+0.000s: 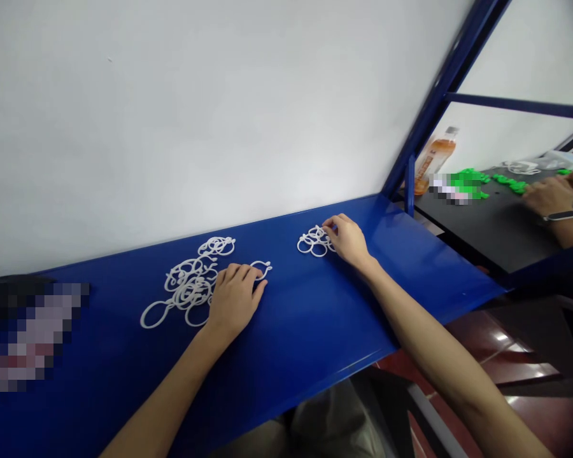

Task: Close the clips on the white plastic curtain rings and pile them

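My left hand (236,296) rests palm down at the right side of a loose pile of white plastic rings (191,292), its thumb apart from the fingers. A single open white ring (266,267) with small knobs at its ends sticks out past my index finger, which touches it. Farther right, my right hand (348,242) pinches at the edge of a smaller group of white rings (318,250). Its thumb and forefinger close on a ring there, partly hidden by the hand.
Both groups lie on a blue table (296,343) against a white wall. A blue metal frame (439,108) rises at the right. Beyond it, a co-worker's hands (554,194) are over a black table (482,216) with green pieces (509,183) and a bottle (437,156).
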Available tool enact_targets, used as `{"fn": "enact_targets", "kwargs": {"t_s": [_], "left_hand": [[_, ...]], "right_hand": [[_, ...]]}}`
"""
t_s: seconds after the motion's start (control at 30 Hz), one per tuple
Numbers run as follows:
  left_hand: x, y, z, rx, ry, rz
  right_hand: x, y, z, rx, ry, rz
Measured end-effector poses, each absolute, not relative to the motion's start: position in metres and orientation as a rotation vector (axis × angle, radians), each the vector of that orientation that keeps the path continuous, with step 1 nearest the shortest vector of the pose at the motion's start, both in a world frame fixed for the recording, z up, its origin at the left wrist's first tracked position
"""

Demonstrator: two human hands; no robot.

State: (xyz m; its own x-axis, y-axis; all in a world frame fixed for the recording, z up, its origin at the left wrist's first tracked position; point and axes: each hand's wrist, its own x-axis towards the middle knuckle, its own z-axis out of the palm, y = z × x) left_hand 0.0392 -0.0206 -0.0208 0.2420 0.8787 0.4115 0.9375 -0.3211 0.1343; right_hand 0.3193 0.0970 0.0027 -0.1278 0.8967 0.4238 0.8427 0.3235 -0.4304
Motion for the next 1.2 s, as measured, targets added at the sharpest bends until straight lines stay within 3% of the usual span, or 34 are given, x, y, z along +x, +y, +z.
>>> {"fn": "enact_targets", "kwargs": {"t_s": [0.53, 0.63, 0.9, 1.2], "left_hand": [[0.048, -0.023, -0.018, -2.422, -1.696, -0.551], [0.049, -0.025, -0.013, -2.436, -1.708, -0.668], [0.053, -0.031, -0.004, -2.505, -1.719, -1.357], [0.058, -0.032, -0.002, -2.361, -1.979, -1.391]], "right_hand": [[0.316, 0.093, 0.007, -1.440, -1.939, -0.025], [0.301, 0.079, 0.011, -1.266, -2.023, 0.019], [0.265, 0.033, 0.015, -0.626, -2.400, 0.528], [0.253, 0.023, 0.006, -0.598, -2.341, 0.584]]}}
